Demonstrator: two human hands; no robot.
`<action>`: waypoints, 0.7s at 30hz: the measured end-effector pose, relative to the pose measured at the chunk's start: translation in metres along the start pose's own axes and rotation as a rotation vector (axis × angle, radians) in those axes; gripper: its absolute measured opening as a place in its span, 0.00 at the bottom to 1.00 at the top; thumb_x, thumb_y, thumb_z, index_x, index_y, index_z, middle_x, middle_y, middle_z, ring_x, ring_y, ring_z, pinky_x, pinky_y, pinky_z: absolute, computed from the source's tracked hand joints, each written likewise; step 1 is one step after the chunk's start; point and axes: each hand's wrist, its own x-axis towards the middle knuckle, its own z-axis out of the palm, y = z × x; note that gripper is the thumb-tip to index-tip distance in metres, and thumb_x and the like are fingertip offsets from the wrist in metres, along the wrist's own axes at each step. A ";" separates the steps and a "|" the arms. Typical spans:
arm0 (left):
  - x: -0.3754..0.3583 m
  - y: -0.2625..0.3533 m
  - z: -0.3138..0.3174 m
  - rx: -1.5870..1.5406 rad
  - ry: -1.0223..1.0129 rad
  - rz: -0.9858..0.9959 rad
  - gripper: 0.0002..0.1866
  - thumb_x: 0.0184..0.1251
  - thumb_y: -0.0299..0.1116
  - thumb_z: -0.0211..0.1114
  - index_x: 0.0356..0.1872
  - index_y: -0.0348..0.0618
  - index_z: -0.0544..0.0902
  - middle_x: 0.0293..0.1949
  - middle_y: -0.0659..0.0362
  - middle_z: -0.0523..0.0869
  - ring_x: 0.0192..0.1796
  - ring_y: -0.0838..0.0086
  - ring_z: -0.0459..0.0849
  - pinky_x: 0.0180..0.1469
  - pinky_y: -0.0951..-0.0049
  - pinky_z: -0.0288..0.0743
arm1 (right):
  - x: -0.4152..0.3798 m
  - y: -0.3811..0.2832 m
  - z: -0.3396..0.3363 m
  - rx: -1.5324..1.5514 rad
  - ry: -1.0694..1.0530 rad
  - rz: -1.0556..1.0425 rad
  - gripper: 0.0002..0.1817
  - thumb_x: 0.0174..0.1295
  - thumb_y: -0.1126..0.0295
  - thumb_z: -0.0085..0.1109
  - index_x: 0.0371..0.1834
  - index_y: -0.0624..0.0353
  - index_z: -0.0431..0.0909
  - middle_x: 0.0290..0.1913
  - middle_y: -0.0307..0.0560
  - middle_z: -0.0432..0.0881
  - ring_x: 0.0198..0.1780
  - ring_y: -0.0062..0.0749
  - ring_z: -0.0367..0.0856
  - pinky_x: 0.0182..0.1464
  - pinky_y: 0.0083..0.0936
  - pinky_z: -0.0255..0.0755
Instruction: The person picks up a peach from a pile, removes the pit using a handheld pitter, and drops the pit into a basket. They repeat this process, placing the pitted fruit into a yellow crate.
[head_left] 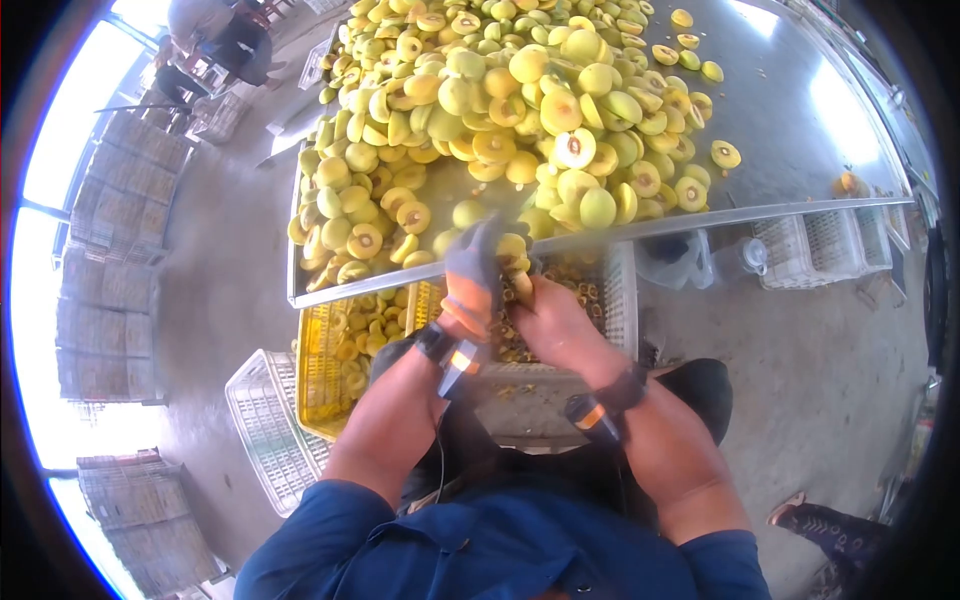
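My left hand (474, 272), in a grey and orange glove, is closed around a yellow-green fruit half (513, 248) just past the metal table's front rim (400, 279). My right hand (552, 318) is bare and wrapped round a short wooden-looking handle (523, 289) that points up at the fruit. The tool's far end is hidden at the fruit. Behind both hands a big heap of halved fruit (480, 95) covers the table, many halves with brown centres. Below them stands a white crate (622, 300) with brown-centred pieces inside.
A yellow crate (318, 375) of fruit halves stands at my left, beside an empty-looking white crate (262, 425). More white crates (800, 245) are under the table at right. Stacked crates (105, 320) line the left. Other people (215, 35) are at the upper left; a person's foot (787, 508) shows lower right.
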 end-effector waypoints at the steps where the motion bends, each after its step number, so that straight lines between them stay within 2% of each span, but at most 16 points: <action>1: 0.001 0.001 -0.002 0.036 0.013 0.062 0.16 0.72 0.24 0.64 0.58 0.37 0.86 0.45 0.47 0.92 0.45 0.58 0.93 0.44 0.65 0.87 | 0.003 -0.003 -0.002 0.091 -0.032 -0.103 0.11 0.74 0.68 0.58 0.44 0.69 0.78 0.33 0.64 0.85 0.34 0.64 0.85 0.40 0.49 0.79; 3: 0.002 -0.004 -0.002 0.053 0.017 0.154 0.16 0.71 0.23 0.64 0.58 0.40 0.87 0.44 0.50 0.91 0.42 0.58 0.92 0.43 0.65 0.86 | -0.003 -0.015 -0.014 0.522 -0.287 0.338 0.09 0.76 0.67 0.59 0.42 0.62 0.76 0.29 0.49 0.80 0.26 0.43 0.78 0.31 0.39 0.73; 4: 0.000 -0.005 -0.002 -0.037 -0.002 0.112 0.16 0.71 0.23 0.65 0.57 0.40 0.87 0.44 0.50 0.91 0.42 0.57 0.92 0.43 0.64 0.86 | -0.005 -0.022 -0.018 0.735 -0.411 0.562 0.08 0.77 0.66 0.59 0.42 0.59 0.76 0.28 0.42 0.77 0.23 0.32 0.75 0.27 0.34 0.70; 7: -0.005 -0.003 -0.003 -0.238 -0.075 0.041 0.16 0.69 0.24 0.66 0.57 0.41 0.88 0.44 0.50 0.91 0.43 0.55 0.91 0.44 0.62 0.86 | -0.012 -0.022 -0.017 0.912 -0.442 0.613 0.09 0.78 0.66 0.60 0.38 0.53 0.72 0.26 0.31 0.68 0.19 0.19 0.66 0.21 0.25 0.59; 9: -0.003 0.004 -0.009 -0.279 -0.135 0.075 0.16 0.68 0.24 0.66 0.56 0.40 0.88 0.45 0.49 0.90 0.43 0.54 0.91 0.46 0.60 0.86 | -0.015 -0.022 -0.019 0.839 -0.498 0.562 0.11 0.80 0.65 0.58 0.36 0.55 0.73 0.23 0.33 0.70 0.17 0.21 0.68 0.20 0.27 0.63; 12: -0.006 0.010 -0.017 -0.137 -0.102 0.183 0.18 0.66 0.24 0.67 0.57 0.40 0.88 0.46 0.47 0.91 0.47 0.50 0.91 0.49 0.57 0.85 | -0.024 -0.028 -0.028 0.673 -0.507 0.451 0.13 0.81 0.64 0.58 0.36 0.57 0.75 0.20 0.34 0.70 0.17 0.22 0.69 0.20 0.28 0.66; 13: -0.004 0.015 -0.025 -0.111 -0.118 0.121 0.19 0.65 0.22 0.67 0.58 0.40 0.87 0.49 0.46 0.91 0.50 0.47 0.91 0.53 0.54 0.85 | -0.027 -0.031 -0.031 0.610 -0.501 0.405 0.13 0.81 0.64 0.58 0.36 0.57 0.75 0.20 0.34 0.69 0.17 0.22 0.68 0.20 0.28 0.66; 16: -0.007 -0.001 -0.042 0.112 0.033 0.167 0.21 0.63 0.19 0.68 0.59 0.39 0.87 0.52 0.45 0.91 0.53 0.46 0.91 0.56 0.53 0.85 | -0.039 -0.020 -0.030 0.538 -0.486 0.545 0.12 0.79 0.64 0.60 0.38 0.60 0.77 0.20 0.37 0.72 0.17 0.24 0.72 0.20 0.29 0.69; 17: -0.004 -0.007 -0.051 0.138 0.016 0.059 0.22 0.63 0.18 0.67 0.60 0.41 0.86 0.54 0.44 0.91 0.54 0.46 0.91 0.57 0.53 0.85 | -0.039 -0.013 -0.027 0.128 -0.451 0.555 0.15 0.75 0.62 0.62 0.38 0.65 0.79 0.22 0.43 0.78 0.19 0.30 0.77 0.22 0.31 0.72; 18: -0.012 -0.008 -0.068 0.208 -0.001 0.104 0.22 0.66 0.18 0.65 0.60 0.43 0.87 0.54 0.44 0.91 0.54 0.48 0.91 0.57 0.55 0.86 | -0.043 0.009 -0.018 0.100 -0.453 0.588 0.16 0.73 0.62 0.63 0.38 0.66 0.80 0.23 0.45 0.79 0.20 0.31 0.78 0.22 0.32 0.72; 19: -0.019 -0.017 -0.084 0.196 -0.011 0.059 0.20 0.68 0.20 0.64 0.59 0.45 0.89 0.53 0.45 0.91 0.53 0.50 0.91 0.57 0.56 0.86 | -0.047 0.038 -0.008 0.071 -0.449 0.620 0.17 0.72 0.61 0.63 0.38 0.68 0.81 0.24 0.47 0.81 0.21 0.32 0.80 0.22 0.33 0.72; 20: -0.032 -0.019 -0.099 0.310 0.050 0.021 0.18 0.70 0.21 0.63 0.57 0.45 0.90 0.52 0.46 0.91 0.53 0.51 0.91 0.57 0.58 0.86 | -0.052 0.053 -0.002 0.042 -0.449 0.653 0.18 0.71 0.60 0.64 0.37 0.69 0.82 0.25 0.49 0.83 0.21 0.34 0.82 0.23 0.34 0.73; 21: -0.047 -0.043 -0.116 0.334 0.078 0.010 0.17 0.70 0.21 0.63 0.56 0.44 0.90 0.52 0.46 0.91 0.53 0.51 0.91 0.57 0.59 0.86 | -0.054 0.043 0.001 0.041 -0.425 0.652 0.21 0.69 0.58 0.66 0.37 0.71 0.83 0.28 0.56 0.86 0.24 0.41 0.86 0.28 0.40 0.77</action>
